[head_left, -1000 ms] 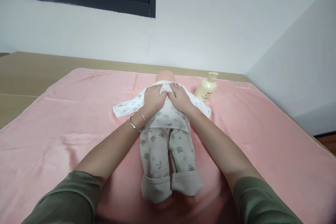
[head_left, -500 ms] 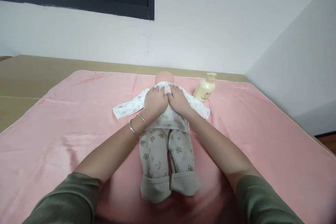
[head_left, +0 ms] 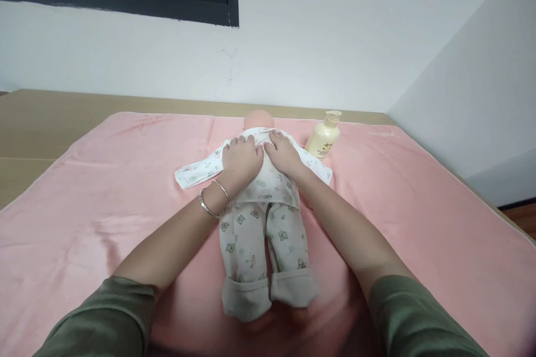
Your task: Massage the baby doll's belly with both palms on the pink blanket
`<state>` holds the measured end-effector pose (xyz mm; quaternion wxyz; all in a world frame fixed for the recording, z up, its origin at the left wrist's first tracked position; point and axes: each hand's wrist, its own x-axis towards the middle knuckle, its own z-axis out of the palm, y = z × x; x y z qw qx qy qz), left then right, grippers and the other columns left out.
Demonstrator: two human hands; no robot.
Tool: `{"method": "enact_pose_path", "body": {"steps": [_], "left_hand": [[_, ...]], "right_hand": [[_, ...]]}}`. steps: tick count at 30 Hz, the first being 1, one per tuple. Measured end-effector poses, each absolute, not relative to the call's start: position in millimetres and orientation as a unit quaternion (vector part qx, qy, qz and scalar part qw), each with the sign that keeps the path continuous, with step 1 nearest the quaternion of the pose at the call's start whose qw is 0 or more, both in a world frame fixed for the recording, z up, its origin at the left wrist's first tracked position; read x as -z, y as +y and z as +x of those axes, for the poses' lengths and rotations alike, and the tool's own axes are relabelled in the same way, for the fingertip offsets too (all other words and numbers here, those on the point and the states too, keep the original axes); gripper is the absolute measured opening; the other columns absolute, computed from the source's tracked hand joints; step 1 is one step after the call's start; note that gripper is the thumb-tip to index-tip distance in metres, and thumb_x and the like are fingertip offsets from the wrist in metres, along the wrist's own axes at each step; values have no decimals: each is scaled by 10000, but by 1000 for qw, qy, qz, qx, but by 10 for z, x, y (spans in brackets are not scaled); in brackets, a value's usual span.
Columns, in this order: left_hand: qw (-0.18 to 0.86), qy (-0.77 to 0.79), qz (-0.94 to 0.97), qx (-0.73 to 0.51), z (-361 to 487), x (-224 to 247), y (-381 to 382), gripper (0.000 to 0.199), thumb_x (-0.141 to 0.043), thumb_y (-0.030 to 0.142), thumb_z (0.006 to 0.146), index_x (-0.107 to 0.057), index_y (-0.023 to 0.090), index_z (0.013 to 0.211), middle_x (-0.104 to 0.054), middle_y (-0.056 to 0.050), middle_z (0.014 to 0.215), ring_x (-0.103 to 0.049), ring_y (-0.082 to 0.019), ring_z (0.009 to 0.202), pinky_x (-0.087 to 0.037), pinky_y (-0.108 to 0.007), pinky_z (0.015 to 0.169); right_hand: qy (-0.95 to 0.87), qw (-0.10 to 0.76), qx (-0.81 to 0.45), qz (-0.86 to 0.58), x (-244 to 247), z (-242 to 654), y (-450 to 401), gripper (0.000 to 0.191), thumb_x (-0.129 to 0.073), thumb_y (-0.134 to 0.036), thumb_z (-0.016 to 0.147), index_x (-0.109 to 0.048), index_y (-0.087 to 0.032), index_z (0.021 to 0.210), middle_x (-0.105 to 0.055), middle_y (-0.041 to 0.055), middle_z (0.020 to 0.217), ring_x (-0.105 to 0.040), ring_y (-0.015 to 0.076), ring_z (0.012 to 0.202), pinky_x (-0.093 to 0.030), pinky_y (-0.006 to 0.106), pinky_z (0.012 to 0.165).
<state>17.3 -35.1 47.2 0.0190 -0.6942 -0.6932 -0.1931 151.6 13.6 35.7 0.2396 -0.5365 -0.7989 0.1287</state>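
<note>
Doll: lying head away, in white printed top and trousers
Left hand: laid flat on the doll's torso, silver bangles at the wrist
Right hand: flat there too, thumbs nearly meeting
Bottle: pale yellow, pump-topped, just beyond one sleeve
Pink cloth: spread under the doll over the table
Window frame: dark, at upper left

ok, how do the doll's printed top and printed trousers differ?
The left hand and right hand rest on the printed top; neither is on the printed trousers. The top's sleeves angle out sideways; the trousers' legs lie side by side. Both are pale with small printed figures.
</note>
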Motion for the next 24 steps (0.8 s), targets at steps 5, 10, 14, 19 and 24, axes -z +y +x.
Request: {"method": "enact_pose_path", "body": {"steps": [5,10,14,19,24], "left_hand": [[47,-664,-720,195,259,-458,-432,403,-366,281,977,-629,121,1237,-673,-219,1260,-588,-394,1237,-375,-587,1108],[-48,-638,-724,256,84,-410,-211,396,-393,251,938,-670,179,1212,-686,-143,1326,-606,-332,1258,-383,-530,1154],[-109,-638,-690,323,-60,-364,-58,437,-394,274,929,-662,179,1259,-682,-99,1365,-611,-269,1271,-458,-388,1103],[-50,-646,-715,263,38,-407,-144,370,-359,246,953,-684,162,1109,-729,-145,1189,-651,-303,1134,-485,-432,1007],[10,-661,-723,203,244,-474,-355,323,-366,201,968,-654,133,1095,-692,-192,1191,-604,-341,1192,-452,-471,1019]], "right_hand": [[-813,228,-95,-528,-362,1537,180,566,-336,-316,1008,-502,-17,1458,-492,202,1554,-434,308,1465,-312,453,1242],[-818,185,-12,-544,-407,1395,-116,520,-289,-280,1027,-577,5,1354,-608,252,1405,-540,351,1337,-387,489,1167],[-836,164,50,-520,-374,1248,-386,494,-340,-208,994,-572,24,1365,-596,288,1398,-527,373,1355,-375,484,1176],[-832,201,-12,-517,-374,1350,-205,481,-333,-225,986,-598,-37,1340,-591,228,1432,-519,337,1369,-386,455,1174],[-835,243,-69,-489,-349,1576,207,437,-375,-307,962,-604,-76,1253,-642,195,1333,-554,340,1248,-424,489,1122]]}}
